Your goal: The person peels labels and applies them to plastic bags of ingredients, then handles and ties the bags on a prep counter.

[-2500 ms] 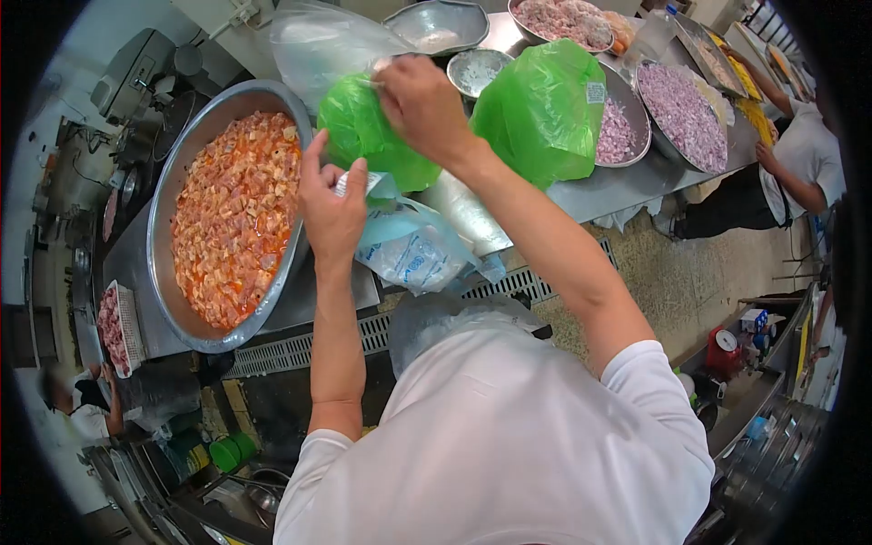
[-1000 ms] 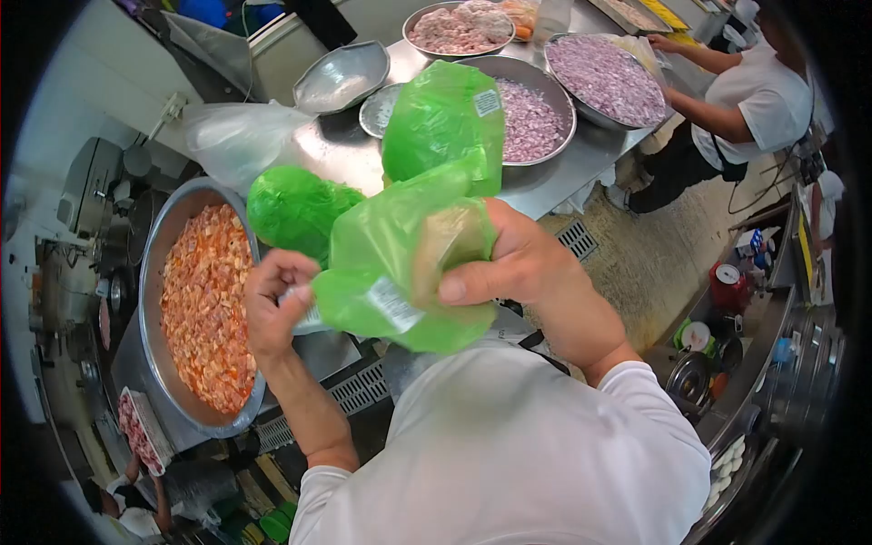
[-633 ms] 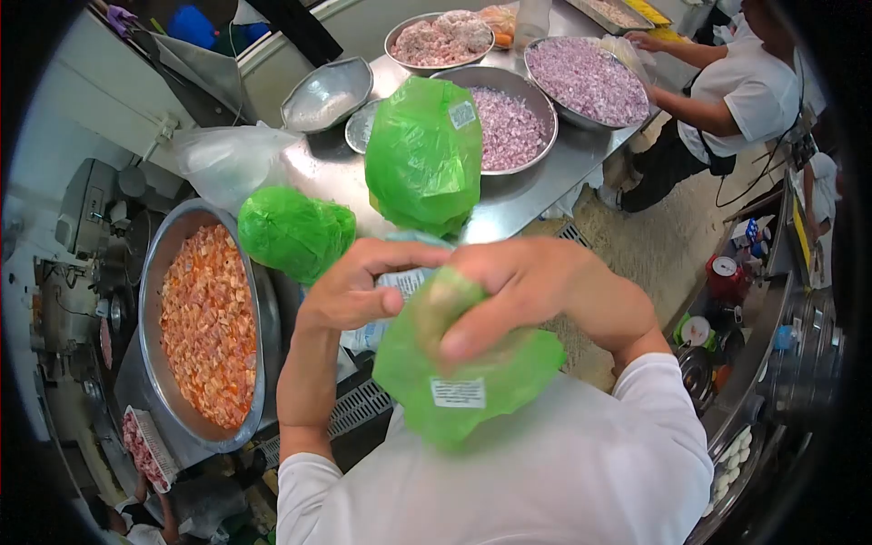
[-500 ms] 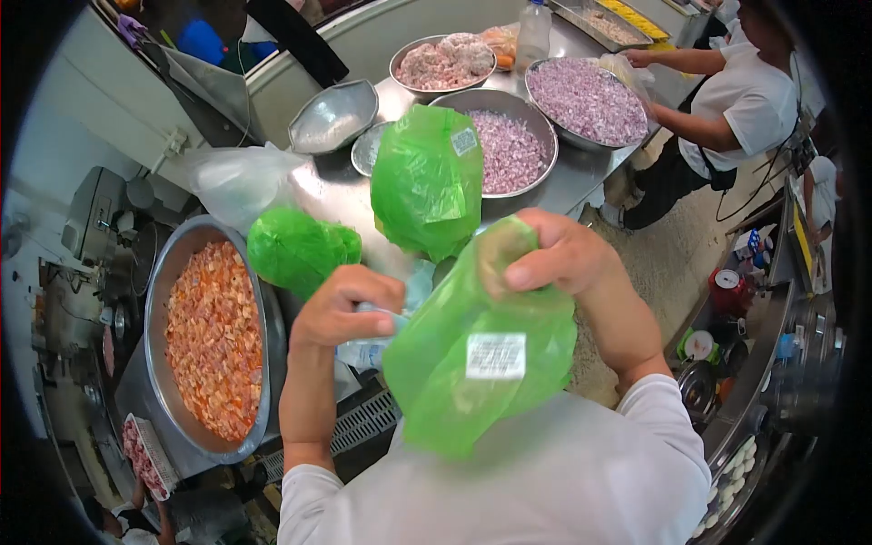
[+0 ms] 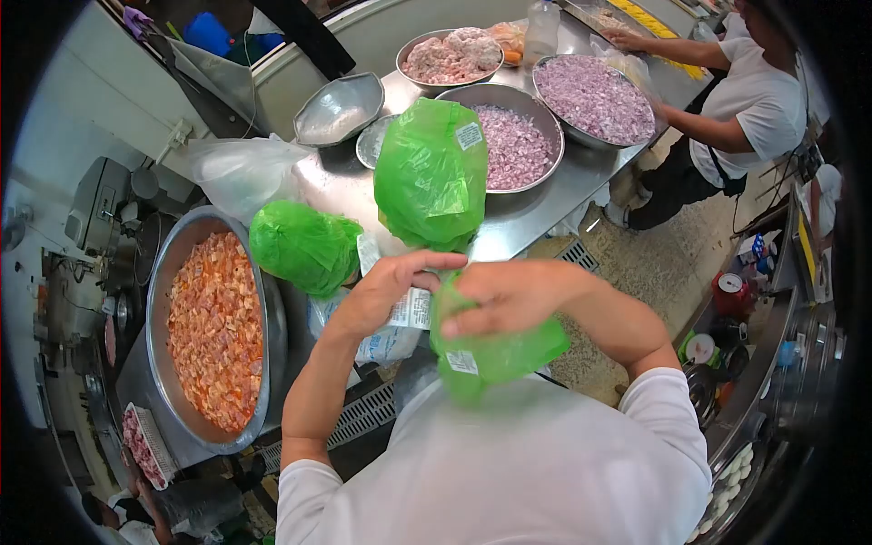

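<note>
the right hand (image 5: 509, 295) grips the gathered part of a green bag (image 5: 504, 350), its fingers and thumb pinched on the film, while the rest flares out below those fingers, towards the shirt. the left hand (image 5: 386, 291) has closed in from the side since a moment ago, so its index finger now reaches to the right knuckles; whether it grasps anything, i cannot tell. the bag's label (image 5: 461, 361), spread wide before, now sits lower and smaller (the film is blurred), so the handling seems to have passed to the gathered part, and the bag is in hand, not set down. just beyond the left fingers lies a blue-white pack (image 5: 391, 345); past them, a round bundle (image 5: 304, 247) and a tall bundle (image 5: 431, 173); left of them, diced meat (image 5: 213, 336); farthest, chopped onion (image 5: 595, 100).
</note>
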Demonstrator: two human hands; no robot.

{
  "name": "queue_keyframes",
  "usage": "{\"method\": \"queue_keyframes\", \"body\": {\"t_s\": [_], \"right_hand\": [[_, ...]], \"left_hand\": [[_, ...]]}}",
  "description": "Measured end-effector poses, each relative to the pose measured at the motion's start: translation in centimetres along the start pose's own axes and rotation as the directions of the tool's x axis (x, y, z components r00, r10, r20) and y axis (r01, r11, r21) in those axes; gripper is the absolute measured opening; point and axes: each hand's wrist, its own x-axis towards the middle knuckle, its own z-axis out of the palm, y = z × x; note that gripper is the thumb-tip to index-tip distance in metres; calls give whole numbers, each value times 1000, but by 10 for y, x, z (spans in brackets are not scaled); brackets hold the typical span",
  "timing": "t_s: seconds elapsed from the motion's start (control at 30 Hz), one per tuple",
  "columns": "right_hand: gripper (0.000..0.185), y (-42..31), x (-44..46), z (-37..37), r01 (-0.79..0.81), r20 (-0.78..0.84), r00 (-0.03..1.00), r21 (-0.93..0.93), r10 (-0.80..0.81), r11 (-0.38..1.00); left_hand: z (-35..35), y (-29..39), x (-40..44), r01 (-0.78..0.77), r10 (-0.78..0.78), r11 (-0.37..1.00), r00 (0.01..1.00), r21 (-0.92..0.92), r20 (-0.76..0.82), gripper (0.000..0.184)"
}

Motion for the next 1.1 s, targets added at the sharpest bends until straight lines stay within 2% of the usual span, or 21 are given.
{"method": "queue_keyframes", "body": {"t_s": [0.07,0.1,0.13,0.2,0.23,0.3,0.37,0.4,0.47,0.5,0.57,0.63,0.67,0.77,0.8,0.87,0.9,0.97,1.0,1.03,1.1], "right_hand": [[28,2,-9,-6,5,-188,981,261,46,965],[28,2,-14,-11,-11,-164,985,202,45,979],[27,3,-19,-20,-25,-140,989,139,45,990],[27,16,-32,-41,-22,-91,996,-16,20,1000],[26,18,-39,-48,-20,-151,988,64,30,998],[24,20,-49,-62,-5,-263,963,215,63,977],[23,41,-44,-83,280,-414,884,97,-217,955],[24,51,-38,-93,333,-479,857,235,-189,913],[26,69,-20,-112,454,-597,794,465,-109,760],[26,75,-7,-116,514,-694,718,483,-47,709],[26,88,29,-119,634,-833,542,491,109,597],[27,109,55,-122,573,-824,508,541,251,616],[28,119,63,-123,539,-812,489,568,318,622],[24,123,71,-108,427,-773,469,621,427,657],[23,141,75,-107,353,-806,425,566,411,745],[22,188,77,-101,178,-867,336,442,367,879],[22,186,77,-95,217,-861,309,477,404,851],[22,170,80,-86,300,-845,266,529,463,794],[21,165,73,-88,147,-826,322,526,463,838],[21,175,67,-80,292,-791,415,583,449,758],[24,184,60,-91,544,-759,567,638,322,545]], "left_hand": [[-5,-3,-4,-26,8,977,996,211,87,49],[-7,-4,-7,-47,7,950,992,310,129,49],[-18,8,-7,60,-181,875,961,480,210,40],[-22,23,-21,-29,68,946,992,322,-109,33],[-25,28,-27,-95,166,963,946,254,-278,29],[-50,36,-16,-184,213,972,953,149,-213,27],[-67,32,6,-177,182,983,957,43,-226,28],[-72,33,16,-175,168,984,959,-10,-230,29],[-61,38,48,-185,41,957,848,-223,-528,25],[-59,42,63,-211,-50,923,763,-322,-644,24],[-111,10,90,-278,167,950,834,-139,-527,24],[-145,5,98,-106,27,974,931,-200,-364,27],[-147,-6,106,-34,-43,989,864,-142,-502,29],[-148,-37,107,102,-104,994,704,-45,-702,27],[-161,-52,104,207,-127,978,696,29,-707,28],[-170,-83,100,399,-166,909,606,117,-778,29],[-170,-89,100,487,-167,859,564,162,-809,29],[-146,-84,96,304,-182,952,636,26,-750,30],[-137,-89,91,226,-201,972,666,-63,-718,30],[-142,-105,82,89,-211,971,746,-220,-631,26],[-170,-119,81,-177,-97,839,882,-515,-460,20]]}}
